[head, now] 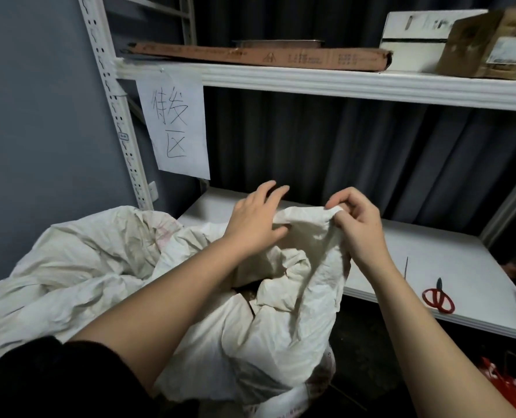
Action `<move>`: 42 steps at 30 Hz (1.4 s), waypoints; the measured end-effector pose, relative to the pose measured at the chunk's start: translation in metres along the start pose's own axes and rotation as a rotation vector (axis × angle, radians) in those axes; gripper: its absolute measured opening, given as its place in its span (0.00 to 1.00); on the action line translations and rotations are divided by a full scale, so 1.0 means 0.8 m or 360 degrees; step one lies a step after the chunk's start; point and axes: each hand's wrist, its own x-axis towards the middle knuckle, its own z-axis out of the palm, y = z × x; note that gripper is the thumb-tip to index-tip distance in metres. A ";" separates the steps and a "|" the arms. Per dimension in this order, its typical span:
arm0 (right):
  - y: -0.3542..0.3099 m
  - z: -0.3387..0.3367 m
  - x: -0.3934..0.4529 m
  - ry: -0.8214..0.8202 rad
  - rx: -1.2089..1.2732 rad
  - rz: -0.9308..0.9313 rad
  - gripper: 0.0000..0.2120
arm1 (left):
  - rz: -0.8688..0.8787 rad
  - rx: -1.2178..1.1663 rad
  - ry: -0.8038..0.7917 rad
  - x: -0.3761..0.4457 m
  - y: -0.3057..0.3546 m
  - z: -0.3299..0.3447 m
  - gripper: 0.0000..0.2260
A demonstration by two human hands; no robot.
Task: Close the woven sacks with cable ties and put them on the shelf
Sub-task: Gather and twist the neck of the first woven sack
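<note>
Far left: a second woven sack (79, 260) lies crumpled beside the shelf upright (115, 101), under a handwritten paper sign (173, 125). Centre: open woven sack (268, 321) stands in front of the lower shelf (431, 245), mouth up. Left hand (255, 220) rests on the sack's rim w/ fingers spread. Right hand (357, 224) pinches the rim's bunched edge. Right: thin cable tie (405, 268) & red scissors (437, 298) lie on the shelf board.

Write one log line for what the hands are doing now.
phase: gathering sack mouth | right hand: pinches sack rim | left hand: open on sack | scissors: on shelf
</note>
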 end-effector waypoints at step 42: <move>-0.035 0.056 0.054 0.0069 -0.1609 -0.0562 0.12 | -0.0623 0.0050 -0.0775 -0.040 -0.087 -0.010 0.19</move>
